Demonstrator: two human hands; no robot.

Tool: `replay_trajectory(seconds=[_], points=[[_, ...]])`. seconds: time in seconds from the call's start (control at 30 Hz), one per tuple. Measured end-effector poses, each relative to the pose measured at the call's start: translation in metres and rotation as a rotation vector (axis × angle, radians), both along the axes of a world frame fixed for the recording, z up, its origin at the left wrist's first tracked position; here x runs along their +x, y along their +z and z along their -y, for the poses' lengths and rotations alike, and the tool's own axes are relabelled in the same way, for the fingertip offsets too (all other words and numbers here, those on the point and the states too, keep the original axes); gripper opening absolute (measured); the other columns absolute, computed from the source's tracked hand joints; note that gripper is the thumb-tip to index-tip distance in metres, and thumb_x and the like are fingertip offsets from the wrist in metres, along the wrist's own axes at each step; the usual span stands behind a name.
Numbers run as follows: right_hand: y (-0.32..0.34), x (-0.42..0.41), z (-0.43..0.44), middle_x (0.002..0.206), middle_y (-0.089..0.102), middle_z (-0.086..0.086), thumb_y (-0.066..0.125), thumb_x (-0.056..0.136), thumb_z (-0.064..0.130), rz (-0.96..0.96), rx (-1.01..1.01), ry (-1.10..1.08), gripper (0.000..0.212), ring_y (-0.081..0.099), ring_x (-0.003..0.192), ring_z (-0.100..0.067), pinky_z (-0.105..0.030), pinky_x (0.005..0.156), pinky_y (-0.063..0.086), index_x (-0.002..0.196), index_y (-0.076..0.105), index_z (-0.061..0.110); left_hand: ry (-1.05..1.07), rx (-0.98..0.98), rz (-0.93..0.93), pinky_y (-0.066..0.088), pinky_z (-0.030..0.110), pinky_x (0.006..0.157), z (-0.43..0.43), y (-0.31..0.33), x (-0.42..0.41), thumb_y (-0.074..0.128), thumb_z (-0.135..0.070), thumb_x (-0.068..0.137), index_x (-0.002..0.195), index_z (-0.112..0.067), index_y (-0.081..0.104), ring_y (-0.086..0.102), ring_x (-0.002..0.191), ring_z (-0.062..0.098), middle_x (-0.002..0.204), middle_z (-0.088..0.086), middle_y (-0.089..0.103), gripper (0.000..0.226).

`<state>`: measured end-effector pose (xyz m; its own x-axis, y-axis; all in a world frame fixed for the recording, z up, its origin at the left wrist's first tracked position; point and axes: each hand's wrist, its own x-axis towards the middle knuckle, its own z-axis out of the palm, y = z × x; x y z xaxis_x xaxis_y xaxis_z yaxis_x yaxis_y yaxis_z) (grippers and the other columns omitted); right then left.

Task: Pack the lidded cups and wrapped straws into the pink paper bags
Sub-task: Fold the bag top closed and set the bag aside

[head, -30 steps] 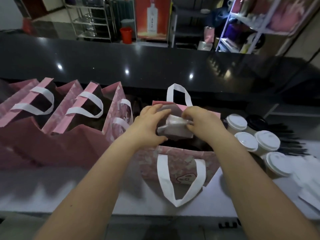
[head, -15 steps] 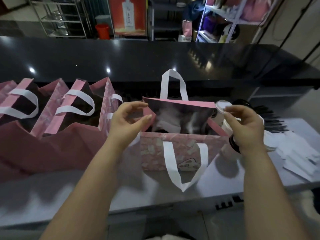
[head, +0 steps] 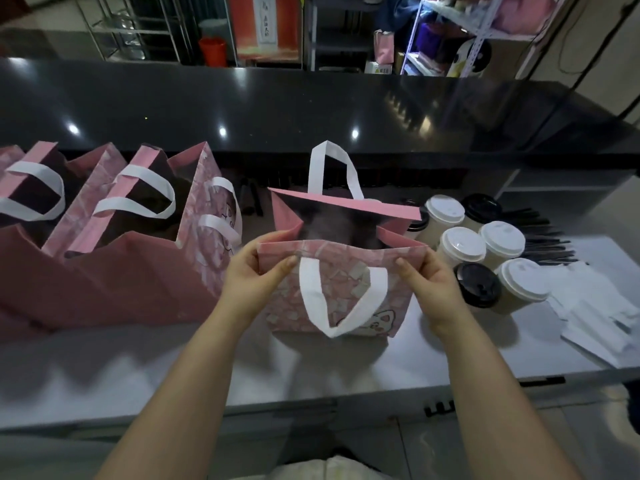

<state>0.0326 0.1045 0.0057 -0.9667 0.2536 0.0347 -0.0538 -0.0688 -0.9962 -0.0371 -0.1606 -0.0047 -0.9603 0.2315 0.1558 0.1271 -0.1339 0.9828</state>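
Note:
An open pink paper bag (head: 343, 289) with white handles stands on the white counter in front of me. My left hand (head: 254, 275) pinches the left end of its near top edge, and my right hand (head: 429, 282) pinches the right end. The bag's inside is dark and its contents are hard to make out. To its right stand several lidded cups (head: 462, 245), most with white lids, and one with a black lid (head: 477, 285). Dark wrapped straws (head: 543, 237) lie fanned out behind the cups.
Several more pink bags (head: 145, 216) stand in a row at the left. White folded paper (head: 602, 317) lies at the far right. A raised black countertop (head: 311, 112) runs behind everything. The white counter's front edge (head: 311, 407) is close to me.
Both hands left the bag's inside, where they held a white wrapped item, and came down to pinch the near top edge. The view shifted left and nearer.

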Motion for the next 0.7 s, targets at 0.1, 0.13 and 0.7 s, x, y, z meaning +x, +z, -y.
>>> replay_trajectory(seconds=[0.1,0.13,0.7], points=[[-0.007,-0.011,0.000,0.094,0.073,0.002,0.059,0.092,0.020,0.017,-0.045,-0.050,0.014,0.069,0.087,-0.013,-0.025,0.068,0.056,0.105,0.063,0.018,0.035,0.024,0.000,0.056,0.026,0.082,0.000,0.000,0.000,0.070,-0.022,0.086,0.112,-0.020,0.071,0.068,0.104,0.017,0.110,0.002,0.073,0.027],[-0.009,-0.014,-0.001,0.093,0.073,0.001,0.058,0.094,0.016,0.009,-0.062,-0.072,0.009,0.069,0.086,-0.014,-0.026,0.067,0.056,0.102,0.062,0.017,0.059,0.026,0.001,0.055,0.024,0.079,0.000,-0.001,-0.001,0.069,-0.022,0.086,0.107,-0.022,0.073,0.068,0.100,0.015,0.106,0.001,0.074,0.022],[0.000,-0.052,-0.053,0.146,0.044,0.019,0.051,0.084,-0.010,-0.073,-0.051,0.078,0.033,0.053,0.125,-0.009,-0.019,0.076,0.051,0.066,0.059,0.017,-0.066,-0.122,0.024,0.035,0.042,0.113,0.010,0.016,-0.039,0.085,-0.022,0.058,0.080,-0.024,0.079,0.032,0.139,0.000,0.150,-0.027,0.030,0.022]])
